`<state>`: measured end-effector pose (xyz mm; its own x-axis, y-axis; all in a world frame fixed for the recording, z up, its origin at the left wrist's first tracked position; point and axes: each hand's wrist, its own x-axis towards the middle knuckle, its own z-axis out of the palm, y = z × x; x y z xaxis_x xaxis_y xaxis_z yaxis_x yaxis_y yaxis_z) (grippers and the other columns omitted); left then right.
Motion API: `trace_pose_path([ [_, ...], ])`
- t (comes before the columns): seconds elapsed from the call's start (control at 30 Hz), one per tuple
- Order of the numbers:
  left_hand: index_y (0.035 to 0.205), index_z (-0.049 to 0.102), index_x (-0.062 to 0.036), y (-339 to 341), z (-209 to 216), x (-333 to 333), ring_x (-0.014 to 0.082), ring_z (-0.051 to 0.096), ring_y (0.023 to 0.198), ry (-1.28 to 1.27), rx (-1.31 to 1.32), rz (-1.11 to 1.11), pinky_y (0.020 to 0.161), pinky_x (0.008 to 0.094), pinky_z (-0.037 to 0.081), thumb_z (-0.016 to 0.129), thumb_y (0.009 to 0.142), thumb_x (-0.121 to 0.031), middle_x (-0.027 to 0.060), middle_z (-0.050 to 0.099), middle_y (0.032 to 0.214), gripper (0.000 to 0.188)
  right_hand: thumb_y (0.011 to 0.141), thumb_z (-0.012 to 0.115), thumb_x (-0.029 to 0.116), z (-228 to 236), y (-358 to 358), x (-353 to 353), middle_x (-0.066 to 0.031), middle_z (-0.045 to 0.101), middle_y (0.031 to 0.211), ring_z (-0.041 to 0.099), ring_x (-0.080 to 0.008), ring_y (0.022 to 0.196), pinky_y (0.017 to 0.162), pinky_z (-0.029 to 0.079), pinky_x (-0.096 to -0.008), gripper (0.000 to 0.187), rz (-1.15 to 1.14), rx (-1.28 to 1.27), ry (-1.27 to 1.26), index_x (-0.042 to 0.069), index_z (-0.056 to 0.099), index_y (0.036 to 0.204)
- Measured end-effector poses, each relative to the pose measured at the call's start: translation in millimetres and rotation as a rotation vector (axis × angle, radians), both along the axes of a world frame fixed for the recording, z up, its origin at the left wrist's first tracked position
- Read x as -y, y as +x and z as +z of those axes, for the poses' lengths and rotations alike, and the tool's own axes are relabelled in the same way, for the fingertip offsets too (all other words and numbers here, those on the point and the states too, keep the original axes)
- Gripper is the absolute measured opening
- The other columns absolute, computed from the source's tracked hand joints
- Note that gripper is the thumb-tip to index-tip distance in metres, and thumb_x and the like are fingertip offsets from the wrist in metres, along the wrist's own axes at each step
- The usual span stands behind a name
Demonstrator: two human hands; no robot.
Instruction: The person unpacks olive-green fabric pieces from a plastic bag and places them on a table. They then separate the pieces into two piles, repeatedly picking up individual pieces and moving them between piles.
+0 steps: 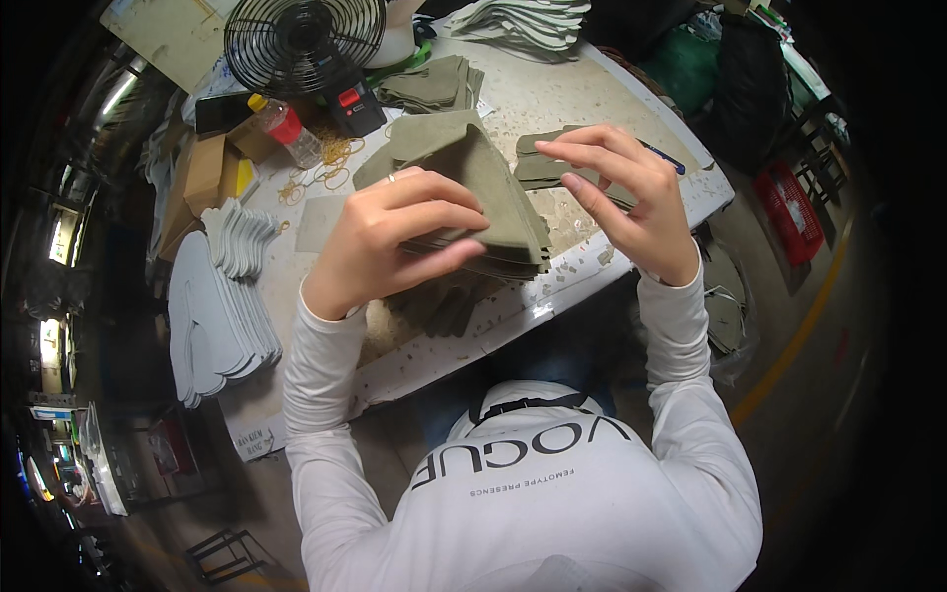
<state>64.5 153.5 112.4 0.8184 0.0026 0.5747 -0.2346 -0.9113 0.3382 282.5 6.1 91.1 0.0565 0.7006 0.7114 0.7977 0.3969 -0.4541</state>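
My left hand (pixel 395 232) grips a thick stack of olive-green cut fabric pieces (pixel 473 168), thumb under and fingers over its near edge, held tilted above the worn white table (pixel 552 99). A ring sits on one finger. My right hand (pixel 617 192) hovers just right of the stack with fingers spread and curled, its fingertips by the stack's edge and over a second, smaller pile of olive pieces (pixel 538 168). More olive pieces lie under the held stack at the table's near edge (pixel 444 306).
A black wire-cage fan (pixel 301 44) stands at the back. Beside it are a red-capped plastic bottle (pixel 291 128), loose rubber bands (pixel 321 173), another olive pile (pixel 434 87) and a blue pen (pixel 663 156). Grey-white cut pieces are fanned at left (pixel 222 306) and back (pixel 523 22). A red crate (pixel 789 207) sits on the floor.
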Motion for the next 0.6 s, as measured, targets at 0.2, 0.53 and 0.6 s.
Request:
trace_pose_path([
  [0.2, 0.090, 0.068, 0.0019, -6, -8, -4, 0.0127, 0.068, 0.068, -0.484, 0.120, 0.227, 0.062, 0.0231, 0.052, 0.070, 0.081, -0.006, 0.0080, 0.069, 0.081, 0.012, 0.094, 0.055, 0.007, 6, -16, -2, -0.0037, 0.066, 0.085, 0.059, -0.0082, 0.071, 0.063, 0.048, -0.0215, 0.026, 0.253, -0.667, -0.236, 0.003, 0.065, 0.117],
  [0.53, 0.090, 0.070, -0.0030, -4, -10, 8, 0.0235, 0.067, 0.081, 0.077, 0.118, 0.098, 0.072, 0.0312, 0.052, 0.082, 0.064, -0.007, 0.0094, 0.070, 0.093, 0.029, 0.097, 0.053, 0.015, 10, -21, -11, -0.0022, 0.063, 0.080, 0.054, -0.0055, 0.068, 0.061, 0.044, -0.0193, 0.031, 0.311, -0.762, -0.330, 0.002, 0.061, 0.124],
  [0.6, 0.091, 0.070, -0.0019, -4, -11, 5, 0.0233, 0.067, 0.079, 0.033, 0.138, 0.087, 0.072, 0.0307, 0.052, 0.079, 0.066, -0.003, 0.0096, 0.070, 0.091, 0.026, 0.097, 0.053, 0.015, 10, -20, -9, -0.0020, 0.062, 0.080, 0.053, -0.0053, 0.067, 0.061, 0.043, -0.0191, 0.030, 0.309, -0.747, -0.318, 0.001, 0.062, 0.122],
])
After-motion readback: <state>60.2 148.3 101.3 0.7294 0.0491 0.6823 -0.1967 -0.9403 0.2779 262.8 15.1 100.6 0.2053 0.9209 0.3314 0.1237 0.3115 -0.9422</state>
